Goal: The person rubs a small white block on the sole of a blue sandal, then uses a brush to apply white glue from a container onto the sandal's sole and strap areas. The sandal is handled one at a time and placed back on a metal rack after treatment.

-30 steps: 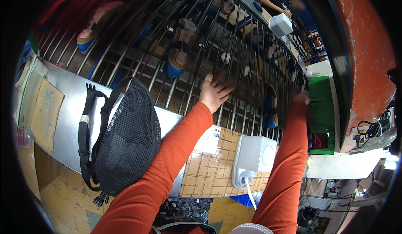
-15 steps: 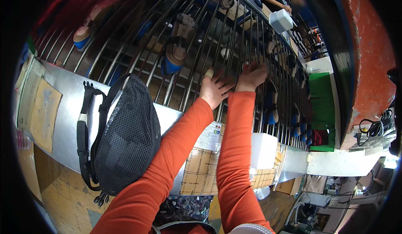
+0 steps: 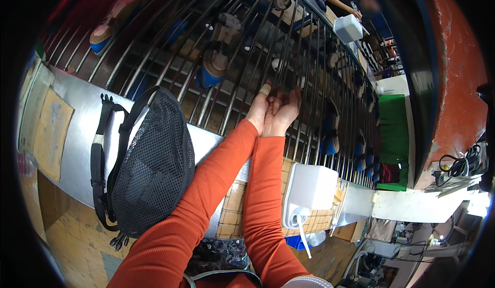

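My two hands meet above a rack of metal bars [image 3: 227, 105]. My left hand [image 3: 258, 107] has a pale wrap round one digit; most of its fingers are hidden behind the other hand. Against it, its palm turned up, lies my right hand [image 3: 282, 113], fingers loosely bent and apart, with nothing visible in it. Just beyond and to the left, a shoe piece with a blue end [image 3: 210, 71] sits on the bars. To the right stand more blue-ended shoe pieces [image 3: 330, 143].
A black mesh bag [image 3: 152, 169] with straps lies on the metal ledge at left. Right of my forearms, a white container [image 3: 312, 187] with a spout rests on cardboard. A red machine panel [image 3: 459, 81] rises at right. Another person [image 3: 343, 2] works at the far side.
My right hand has moved left and turned palm up against my left hand. My right sleeve has uncovered more of the white container and its spout.
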The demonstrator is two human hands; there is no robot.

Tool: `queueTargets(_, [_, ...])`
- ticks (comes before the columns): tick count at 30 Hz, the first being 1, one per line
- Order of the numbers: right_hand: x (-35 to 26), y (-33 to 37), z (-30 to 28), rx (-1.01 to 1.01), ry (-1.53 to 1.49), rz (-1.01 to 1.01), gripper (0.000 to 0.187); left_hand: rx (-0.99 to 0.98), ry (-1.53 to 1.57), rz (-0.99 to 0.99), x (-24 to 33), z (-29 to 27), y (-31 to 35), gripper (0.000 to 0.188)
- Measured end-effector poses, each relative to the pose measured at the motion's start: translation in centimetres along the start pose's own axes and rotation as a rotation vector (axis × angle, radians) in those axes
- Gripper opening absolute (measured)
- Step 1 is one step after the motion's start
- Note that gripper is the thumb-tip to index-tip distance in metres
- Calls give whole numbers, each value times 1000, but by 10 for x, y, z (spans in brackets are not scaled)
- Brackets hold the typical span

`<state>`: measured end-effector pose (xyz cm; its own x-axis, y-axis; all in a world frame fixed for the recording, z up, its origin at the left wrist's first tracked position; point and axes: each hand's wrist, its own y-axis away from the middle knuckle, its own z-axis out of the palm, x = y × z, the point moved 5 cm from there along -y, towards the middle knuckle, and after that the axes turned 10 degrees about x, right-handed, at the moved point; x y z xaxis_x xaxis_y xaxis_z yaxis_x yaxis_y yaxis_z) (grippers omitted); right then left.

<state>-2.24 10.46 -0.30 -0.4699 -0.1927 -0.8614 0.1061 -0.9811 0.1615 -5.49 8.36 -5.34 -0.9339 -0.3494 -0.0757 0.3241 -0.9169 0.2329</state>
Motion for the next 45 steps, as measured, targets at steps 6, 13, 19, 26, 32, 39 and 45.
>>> queueTargets(6, [-7, 8, 6, -41, 1, -60, 44, -23, -15, 2, 3, 7, 6, 50])
queueTargets(13, [-7, 14, 10, -83, 8, -85, 44, -55, -99, 21, 8, 12, 11, 53])
queueTargets(19, [-6, 13, 10, -70, 17, -81, 43, -58, -161, 61, 11, 14, 14, 55])
queueTargets(26, [-3, 11, 12, -122, 6, -48, 42, 67, -93, 71, 9, 8, 9, 54])
queueTargets(32, [-1, 9, 12, -121, 23, -33, 40, 1, -79, 94, 14, 6, 7, 52])
queueTargets(39, [1, 5, 6, -160, 13, -36, 39, 31, -107, 83, 12, -1, 2, 48])
queueTargets(45, [-36, 42, 47, -312, 84, -40, 37, -496, 37, -31, 11, 36, 26, 43])
